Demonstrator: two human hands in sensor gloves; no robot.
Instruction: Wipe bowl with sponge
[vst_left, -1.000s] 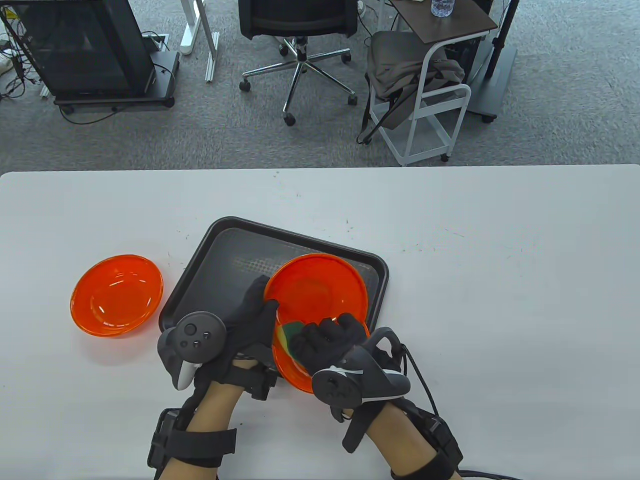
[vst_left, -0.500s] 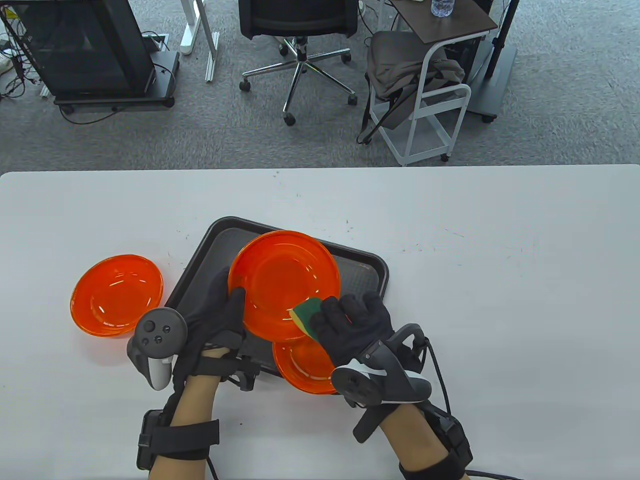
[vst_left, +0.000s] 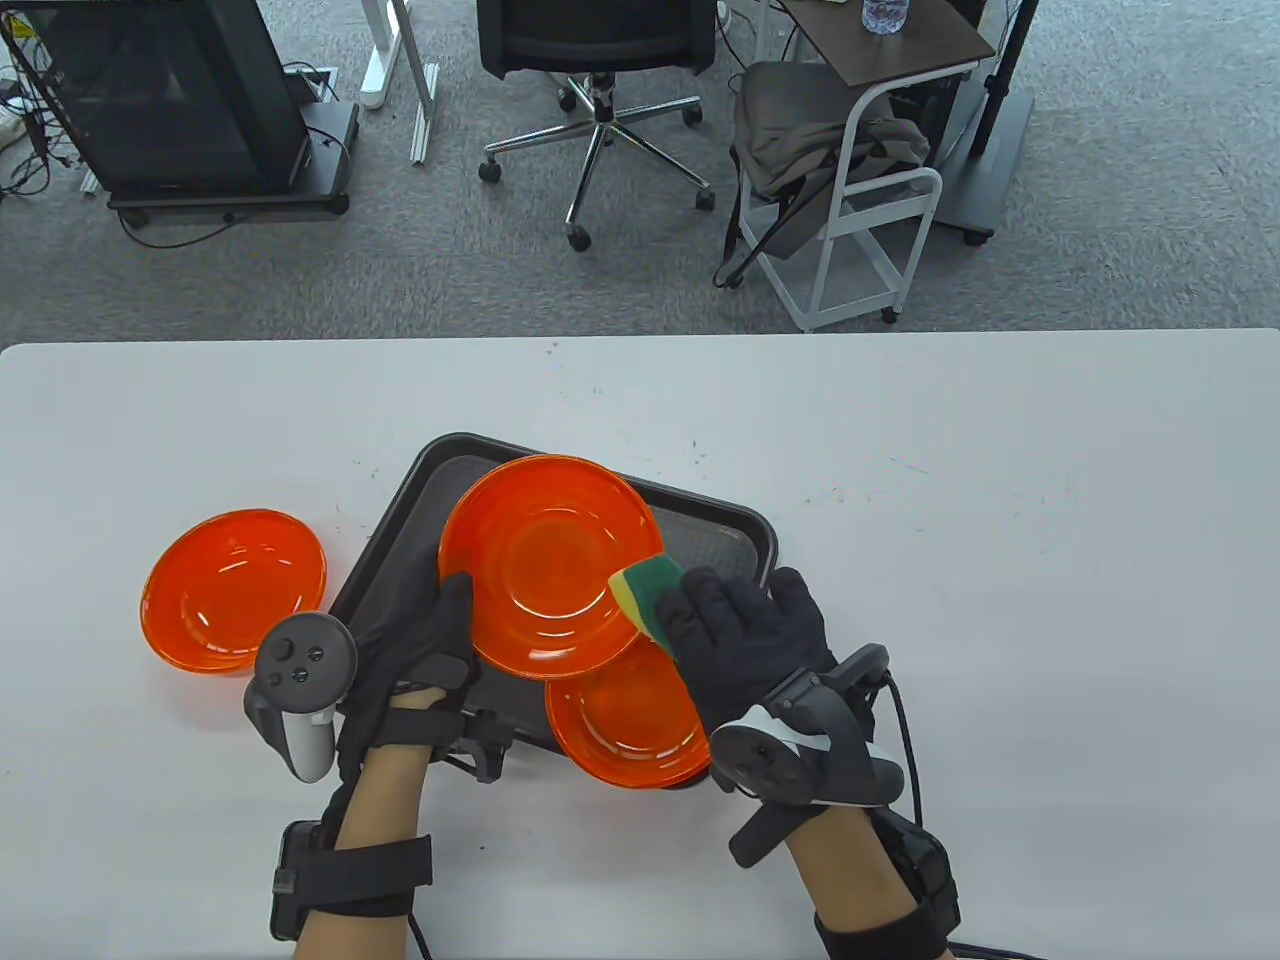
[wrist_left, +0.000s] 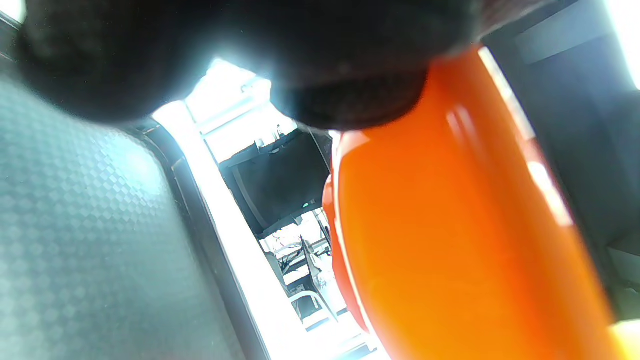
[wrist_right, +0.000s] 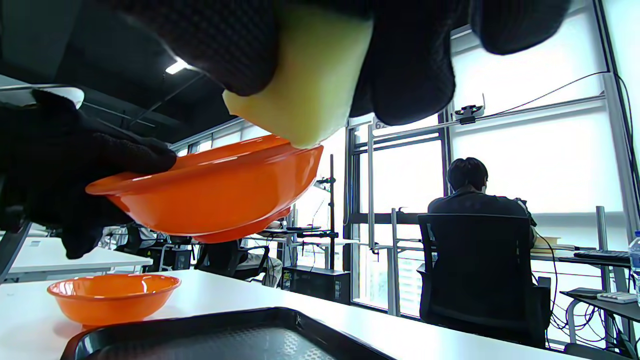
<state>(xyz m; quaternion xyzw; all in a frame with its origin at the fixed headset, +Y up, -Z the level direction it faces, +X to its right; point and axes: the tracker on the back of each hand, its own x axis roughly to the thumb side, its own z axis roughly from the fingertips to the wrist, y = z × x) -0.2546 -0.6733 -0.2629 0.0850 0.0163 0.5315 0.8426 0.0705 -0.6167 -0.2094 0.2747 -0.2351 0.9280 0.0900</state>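
Where lettering might be looked for, on bowls, sponge, tray or trackers, none can be read.

Item 1: spare orange bowl, upright on the white table, toward the table's left edge, just left of the tray.

Item 2: left hand, gloved, reaching in from the near edge, tracker on its back. Thumb lies over the near-left rim of the held bowl; the other fingers go under it, hidden. The hand grips the rim.

Item 3: held bowl, orange, lifted clear of the dark tray and tilted; the right wrist view shows it hanging in the air above the tray.

Item 4: third orange bowl, resting on the tray's near edge, partly under the held bowl.

Item 5: sponge, green over yellow, its tip touching the held bowl's right rim.

Item 6: right hand, gloved, palm down, coming in from the near edge just right of the held bowl. Fingers are closed around the sponge, pinching it from both sides in the right wrist view.
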